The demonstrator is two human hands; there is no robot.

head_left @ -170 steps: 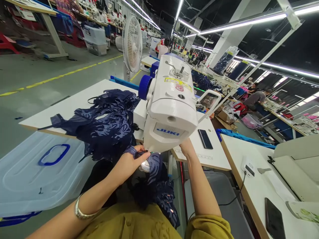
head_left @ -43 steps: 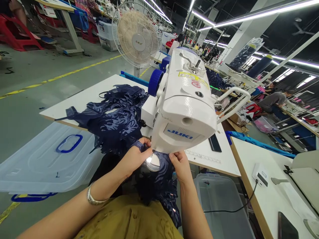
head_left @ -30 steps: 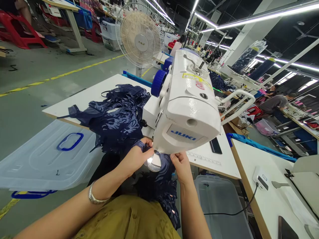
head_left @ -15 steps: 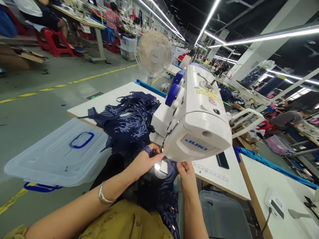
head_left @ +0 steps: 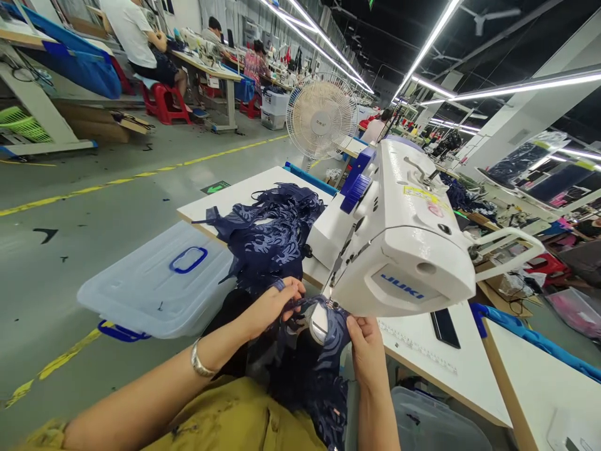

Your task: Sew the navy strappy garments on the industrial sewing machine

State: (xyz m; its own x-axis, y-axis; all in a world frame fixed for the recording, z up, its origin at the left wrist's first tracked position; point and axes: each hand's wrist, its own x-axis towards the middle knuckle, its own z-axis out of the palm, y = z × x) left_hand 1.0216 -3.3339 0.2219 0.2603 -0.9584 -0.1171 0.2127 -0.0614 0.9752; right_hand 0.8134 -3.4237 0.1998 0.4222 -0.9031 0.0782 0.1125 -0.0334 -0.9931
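Note:
Navy patterned fabric lies under the needle area of a white JUKI sewing machine and hangs down over my lap. My left hand, left of the needle, pinches a strip of this fabric between thumb and fingers. To the right of the needle, my right hand grips the fabric's right edge, thumb on top. A shiny metal part of the machine shows between the hands. On the table behind my left hand is a heap of the same navy cut pieces.
A lidded clear plastic box with blue handles stands at the left. A dark phone and a printed ruler scale lie right of the machine. Behind are a standing fan and several people at sewing tables.
The camera view has swung left, shifting the scene rightward. My left hand has drawn away from the needle to the left, and fabric now stretches between it and the machine.

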